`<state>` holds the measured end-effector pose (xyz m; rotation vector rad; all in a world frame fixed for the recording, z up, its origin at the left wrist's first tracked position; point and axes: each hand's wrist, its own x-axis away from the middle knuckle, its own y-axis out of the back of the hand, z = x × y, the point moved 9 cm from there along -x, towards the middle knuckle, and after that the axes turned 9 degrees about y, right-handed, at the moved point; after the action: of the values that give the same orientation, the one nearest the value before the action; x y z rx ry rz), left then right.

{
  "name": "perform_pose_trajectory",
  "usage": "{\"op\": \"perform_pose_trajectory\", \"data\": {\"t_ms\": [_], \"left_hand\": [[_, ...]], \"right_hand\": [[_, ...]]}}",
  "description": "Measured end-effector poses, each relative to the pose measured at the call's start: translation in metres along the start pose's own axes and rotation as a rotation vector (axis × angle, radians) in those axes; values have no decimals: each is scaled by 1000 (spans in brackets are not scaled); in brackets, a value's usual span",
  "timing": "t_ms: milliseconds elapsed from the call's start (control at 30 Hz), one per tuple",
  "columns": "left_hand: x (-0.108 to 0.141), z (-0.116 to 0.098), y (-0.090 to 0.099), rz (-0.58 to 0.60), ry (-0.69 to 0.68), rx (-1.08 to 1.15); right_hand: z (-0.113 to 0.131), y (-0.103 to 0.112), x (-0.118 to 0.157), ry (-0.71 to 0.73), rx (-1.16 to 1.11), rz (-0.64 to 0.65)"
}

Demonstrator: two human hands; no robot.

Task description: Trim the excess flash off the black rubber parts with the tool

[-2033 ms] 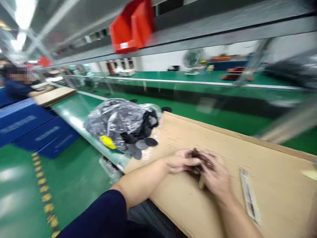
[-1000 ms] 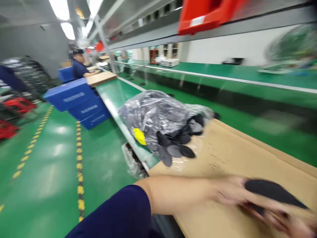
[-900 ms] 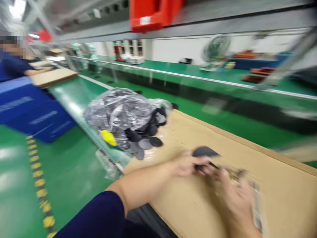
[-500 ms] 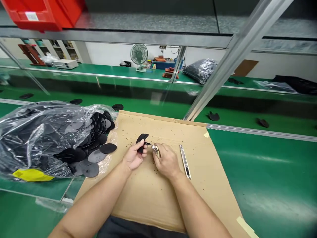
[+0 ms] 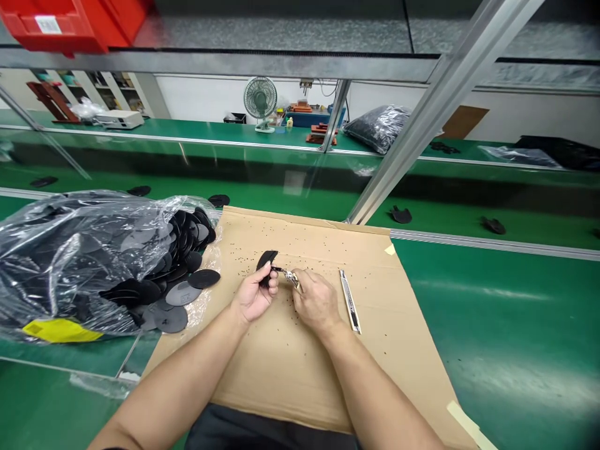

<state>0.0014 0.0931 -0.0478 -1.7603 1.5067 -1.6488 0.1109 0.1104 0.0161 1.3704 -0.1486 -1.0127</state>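
Near bottom edge: both forearms are reaching up from the lower middle of the frame over a cardboard sheet (image 5: pixel 300 375), which is serving as a work mat on the green bench (image 5: pixel 492 325).

Centre, left hand: the left hand (image 5: pixel 253 299) is pinching a black oval piece (image 5: pixel 266 261) between thumb and fingers, tilting it up off the cardboard, seemingly so its edge is facing the tool.

Centre, right hand: the right hand (image 5: pixel 317 303) is closing its fingers around a small metal tool (image 5: pixel 289 275), whose tip is meeting the oval piece; too small to tell what kind of tool it is.

Beside right hand: a slim utility knife (image 5: pixel 349 301) is lying flat just right of that hand, apart from it, probably parked within easy reach.

Cardboard surface: small dark specks (image 5: pixel 300 250) are lying scattered across the upper half of the sheet, likely offcuts from the pieces.

Left of frame: a clear plastic bag (image 5: pixel 79 250) is lying open toward the cardboard, with more black oval pieces (image 5: pixel 182 290) spilling onto the sheet's left edge, close to the left hand.

Middle distance: a few loose black pieces (image 5: pixel 401 215) are sitting on the green conveyor (image 5: pixel 290 187) beyond the sheet.

Far, upper frame: a desk fan (image 5: pixel 260 100) is standing on the far bench, and a red bin (image 5: pixel 70 25) is sitting on the overhead shelf at upper left.
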Motion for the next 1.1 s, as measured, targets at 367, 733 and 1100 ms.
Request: {"op": "perform_pose_trajectory", "data": {"t_ms": [367,733,1100], "left_hand": [[-1,-21,-3,76,-202,-188],[3,-28,-2,-3,-284,-335],[-4,-27,-1,30,-226,-336]], "right_hand": [[-16,2,1,-150,-506,-150],[-16,-3,2,-137,-405,-87],[2,-12,1,-17,-232,143]]}}
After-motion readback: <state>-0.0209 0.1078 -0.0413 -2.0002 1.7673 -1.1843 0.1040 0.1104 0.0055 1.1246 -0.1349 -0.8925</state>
